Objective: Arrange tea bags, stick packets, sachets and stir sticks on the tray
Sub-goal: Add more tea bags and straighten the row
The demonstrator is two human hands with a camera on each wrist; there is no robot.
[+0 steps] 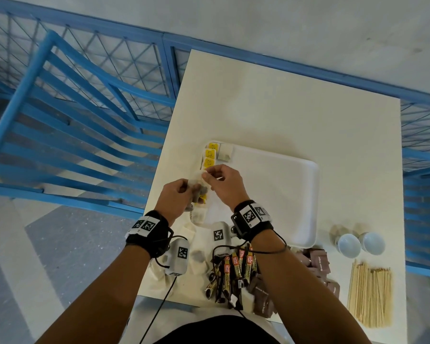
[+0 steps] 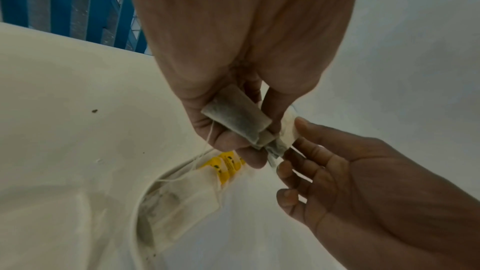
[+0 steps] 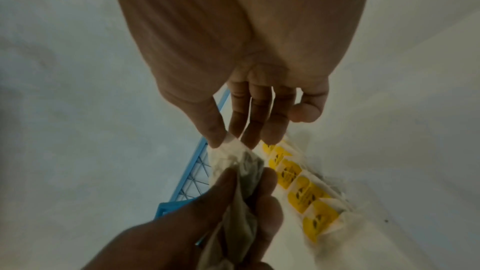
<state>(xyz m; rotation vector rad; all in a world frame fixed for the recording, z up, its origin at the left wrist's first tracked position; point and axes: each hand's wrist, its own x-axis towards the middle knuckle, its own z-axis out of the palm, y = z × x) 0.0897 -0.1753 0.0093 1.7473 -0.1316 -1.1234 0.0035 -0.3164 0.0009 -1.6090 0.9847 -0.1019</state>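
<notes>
tea-bag step: my left hand (image 1: 181, 194) grips a bunch of tea bags (image 2: 237, 114) over the tray (image 1: 305, 194) edge; right hand (image 1: 222, 183) pinches one out, next beside the yellow-tag row (image 1: 210, 156).

The tray (image 1: 296, 194) lies mid-frame on the table (image 1: 271, 108), tea bags (image 1: 210, 155) along its left edge; stick packets (image 1: 233, 269), sachets (image 1: 318, 259) and stir sticks (image 1: 369, 294) lie below it, toward lower right.

Yellow-tagged tea bags (image 1: 210, 156) in row along white tray (image 1: 283, 194) left edge; stick packets (image 1: 233, 271), brown sachets (image 1: 318, 264), wooden stir sticks (image 1: 369, 294) off tray on table.
</notes>
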